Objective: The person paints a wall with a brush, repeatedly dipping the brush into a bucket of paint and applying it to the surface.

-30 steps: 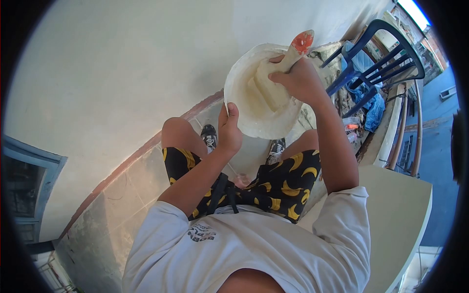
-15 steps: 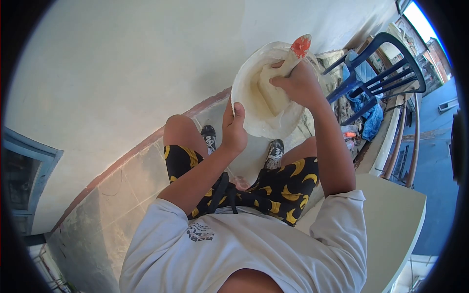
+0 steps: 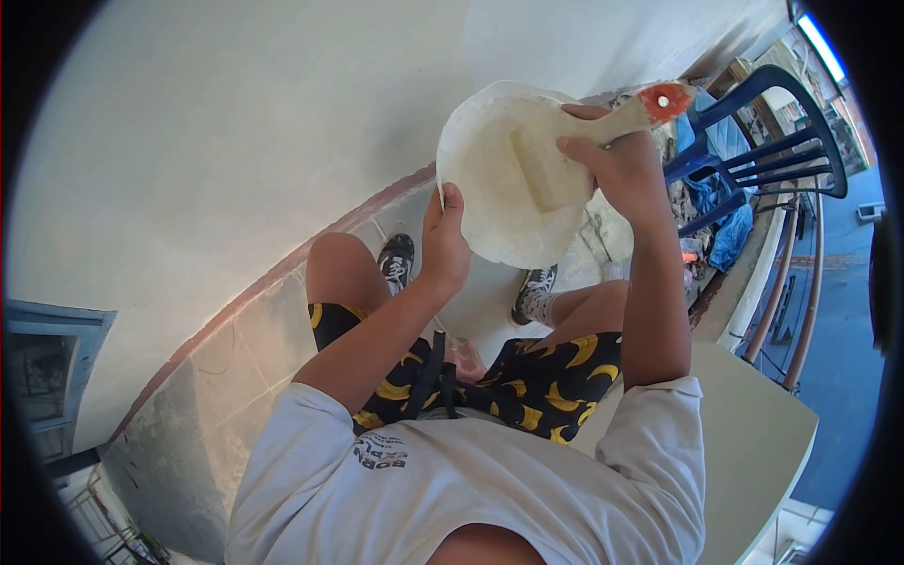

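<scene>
My left hand grips the near left rim of a round white paint bucket, thumb on the inside and the fingers behind the wall. Cream-white paint coats its inside. In my right hand is a wide paintbrush, its pale handle ending in a worn red tip with a hole. Thumb and fingers close around the handle near the brush head. The paint-covered bristles lie over the bucket's opening, angled down to the left.
A pale wall rises ahead and to the left, above a tiled floor. On the right stand a dark blue plastic chair, blue plastic sheeting and a railing. A pale flat panel lies by my right elbow.
My right hand has moved right with the paintbrush, whose handle has swung from pointing up to pointing right. The bucket has turned slightly, showing its opening more squarely; my left hand keeps its grip.
</scene>
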`<act>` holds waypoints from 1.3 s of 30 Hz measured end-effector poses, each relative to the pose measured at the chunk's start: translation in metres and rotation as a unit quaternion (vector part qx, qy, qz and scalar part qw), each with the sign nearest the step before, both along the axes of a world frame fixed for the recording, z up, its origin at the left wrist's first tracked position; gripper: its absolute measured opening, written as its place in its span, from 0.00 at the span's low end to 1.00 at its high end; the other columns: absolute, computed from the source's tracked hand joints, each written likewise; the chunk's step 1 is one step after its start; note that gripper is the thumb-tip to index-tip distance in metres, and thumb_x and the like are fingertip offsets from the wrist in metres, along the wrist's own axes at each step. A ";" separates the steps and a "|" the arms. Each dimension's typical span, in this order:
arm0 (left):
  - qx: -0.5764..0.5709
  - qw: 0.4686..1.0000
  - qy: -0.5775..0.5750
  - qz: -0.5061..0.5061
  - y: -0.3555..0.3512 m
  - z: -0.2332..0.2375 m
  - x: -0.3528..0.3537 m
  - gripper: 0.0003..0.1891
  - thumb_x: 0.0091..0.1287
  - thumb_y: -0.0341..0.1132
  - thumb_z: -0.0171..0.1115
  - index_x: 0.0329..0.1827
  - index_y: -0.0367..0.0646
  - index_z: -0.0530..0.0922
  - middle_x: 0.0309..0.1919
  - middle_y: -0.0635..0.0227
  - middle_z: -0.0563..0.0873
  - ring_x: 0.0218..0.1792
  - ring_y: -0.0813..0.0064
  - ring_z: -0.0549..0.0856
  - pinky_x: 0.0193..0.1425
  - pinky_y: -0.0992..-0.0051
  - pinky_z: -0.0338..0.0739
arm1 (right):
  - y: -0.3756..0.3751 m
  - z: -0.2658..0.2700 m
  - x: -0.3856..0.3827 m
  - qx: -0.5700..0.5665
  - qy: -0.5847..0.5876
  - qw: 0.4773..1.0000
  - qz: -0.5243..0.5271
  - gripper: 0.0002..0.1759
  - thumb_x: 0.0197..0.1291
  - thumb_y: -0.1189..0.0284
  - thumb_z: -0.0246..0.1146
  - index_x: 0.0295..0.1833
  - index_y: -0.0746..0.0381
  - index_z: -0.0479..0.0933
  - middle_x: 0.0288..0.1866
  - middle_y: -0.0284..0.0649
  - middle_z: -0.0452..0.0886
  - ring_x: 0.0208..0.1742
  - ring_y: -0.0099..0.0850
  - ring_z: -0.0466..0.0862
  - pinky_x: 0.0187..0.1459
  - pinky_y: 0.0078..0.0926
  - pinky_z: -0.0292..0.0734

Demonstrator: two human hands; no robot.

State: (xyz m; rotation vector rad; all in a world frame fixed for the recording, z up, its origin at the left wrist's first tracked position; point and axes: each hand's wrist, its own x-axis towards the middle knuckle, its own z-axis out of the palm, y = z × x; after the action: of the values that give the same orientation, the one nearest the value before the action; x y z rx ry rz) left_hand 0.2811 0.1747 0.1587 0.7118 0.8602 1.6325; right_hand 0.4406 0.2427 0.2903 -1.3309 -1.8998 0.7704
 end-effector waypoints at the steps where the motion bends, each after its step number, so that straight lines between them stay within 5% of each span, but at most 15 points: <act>1: -0.028 0.999 -0.025 -0.016 0.006 -0.001 -0.001 0.31 0.72 0.52 0.41 0.67 0.35 0.59 0.59 0.59 0.72 0.59 0.73 0.72 0.62 0.75 0.65 | -0.004 0.003 0.003 0.023 0.038 0.999 -0.012 0.23 0.46 0.74 0.66 0.51 0.68 0.77 0.33 0.44 0.82 0.34 0.26 0.81 0.38 0.21 0.75; 5: -0.122 0.990 -0.025 -0.073 0.023 -0.013 -0.011 0.31 0.72 0.54 0.39 0.66 0.37 0.60 0.58 0.59 0.73 0.56 0.70 0.76 0.56 0.72 0.73 | -0.028 -0.027 0.000 0.142 0.229 0.961 -0.060 0.21 0.51 0.77 0.65 0.53 0.69 0.75 0.37 0.45 0.83 0.37 0.27 0.83 0.42 0.20 0.76; 7: -0.154 0.983 -0.029 -0.101 0.033 -0.027 -0.020 0.30 0.72 0.54 0.38 0.66 0.39 0.60 0.58 0.59 0.73 0.55 0.69 0.77 0.53 0.70 0.76 | -0.037 -0.083 -0.003 0.251 0.040 0.964 -0.078 0.22 0.52 0.79 0.65 0.55 0.69 0.74 0.39 0.47 0.83 0.38 0.31 0.84 0.42 0.22 0.77; 9: -0.189 0.972 -0.034 -0.132 0.036 -0.043 -0.024 0.30 0.72 0.55 0.38 0.66 0.41 0.60 0.57 0.59 0.73 0.53 0.68 0.79 0.50 0.68 0.78 | -0.039 -0.122 -0.001 0.181 -0.024 0.983 -0.023 0.22 0.52 0.80 0.65 0.55 0.68 0.74 0.42 0.51 0.82 0.37 0.36 0.85 0.41 0.25 0.79; 12: -0.206 0.968 -0.004 -0.145 0.043 -0.057 -0.022 0.32 0.71 0.58 0.34 0.66 0.41 0.60 0.60 0.59 0.72 0.58 0.66 0.76 0.57 0.66 0.75 | -0.042 -0.125 -0.001 0.193 0.017 0.978 -0.079 0.22 0.53 0.79 0.65 0.55 0.68 0.74 0.42 0.54 0.82 0.38 0.39 0.85 0.41 0.26 0.79; 16: -0.264 0.948 -0.041 -0.171 0.050 -0.070 -0.020 0.32 0.71 0.58 0.34 0.67 0.42 0.59 0.61 0.60 0.71 0.60 0.65 0.74 0.60 0.63 0.72 | -0.037 -0.144 -0.002 0.228 0.080 0.960 -0.137 0.21 0.53 0.79 0.65 0.55 0.68 0.74 0.42 0.54 0.82 0.39 0.39 0.85 0.41 0.26 0.79; 19: -0.281 0.939 -0.062 -0.185 0.054 -0.077 -0.017 0.32 0.71 0.58 0.34 0.68 0.42 0.58 0.62 0.60 0.71 0.61 0.64 0.73 0.60 0.62 0.71 | -0.026 -0.156 0.003 0.149 0.009 0.986 -0.072 0.22 0.53 0.79 0.65 0.55 0.68 0.73 0.42 0.53 0.82 0.39 0.39 0.85 0.40 0.26 0.79; 21: -0.280 0.941 -0.064 -0.179 0.063 -0.083 -0.013 0.33 0.71 0.59 0.34 0.68 0.42 0.58 0.62 0.59 0.70 0.61 0.64 0.73 0.60 0.63 0.71 | -0.029 -0.151 0.004 0.152 0.045 0.977 -0.146 0.24 0.55 0.75 0.64 0.59 0.66 0.72 0.42 0.52 0.82 0.39 0.33 0.84 0.43 0.23 0.77; 25: -0.278 0.946 -0.042 -0.163 0.069 -0.095 -0.016 0.32 0.71 0.58 0.34 0.66 0.42 0.59 0.59 0.59 0.73 0.56 0.64 0.77 0.53 0.64 0.76 | -0.021 -0.184 0.008 0.197 0.039 0.972 -0.124 0.24 0.55 0.75 0.65 0.59 0.65 0.72 0.44 0.51 0.82 0.42 0.33 0.84 0.45 0.21 0.76; 27: -0.281 0.944 -0.044 -0.167 0.076 -0.095 -0.015 0.30 0.71 0.57 0.35 0.65 0.41 0.60 0.55 0.58 0.76 0.51 0.65 0.81 0.47 0.65 0.81 | -0.018 -0.178 0.008 0.061 0.057 0.984 -0.155 0.24 0.55 0.75 0.65 0.59 0.66 0.72 0.44 0.52 0.82 0.43 0.33 0.84 0.46 0.21 0.76; 29: -0.259 0.955 -0.027 -0.145 0.076 -0.097 -0.012 0.31 0.71 0.57 0.35 0.65 0.41 0.60 0.55 0.58 0.76 0.52 0.65 0.81 0.48 0.64 0.81 | -0.015 -0.174 0.006 0.133 0.039 0.977 -0.165 0.24 0.55 0.75 0.64 0.59 0.66 0.72 0.45 0.52 0.82 0.44 0.32 0.84 0.46 0.22 0.76; 32: -0.279 0.942 -0.038 -0.185 0.079 -0.097 -0.014 0.33 0.71 0.59 0.33 0.68 0.43 0.58 0.62 0.60 0.70 0.60 0.63 0.75 0.59 0.62 0.72 | -0.005 -0.182 0.006 0.121 0.075 0.977 -0.159 0.24 0.56 0.74 0.64 0.59 0.67 0.72 0.47 0.51 0.81 0.46 0.29 0.82 0.48 0.22 0.75; 39: -0.288 0.942 -0.027 -0.170 0.091 -0.099 -0.009 0.33 0.71 0.59 0.33 0.68 0.42 0.57 0.61 0.60 0.71 0.59 0.63 0.75 0.58 0.60 0.74 | 0.012 -0.155 0.018 0.009 0.324 0.917 -0.234 0.27 0.58 0.75 0.61 0.64 0.69 0.66 0.52 0.45 0.77 0.48 0.27 0.78 0.50 0.21 0.74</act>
State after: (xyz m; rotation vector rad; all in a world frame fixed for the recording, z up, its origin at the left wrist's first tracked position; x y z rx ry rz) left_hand 0.2726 0.2662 0.0595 0.3686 1.0459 1.0120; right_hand 0.4589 0.2545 0.1357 -1.2429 -1.0144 0.8044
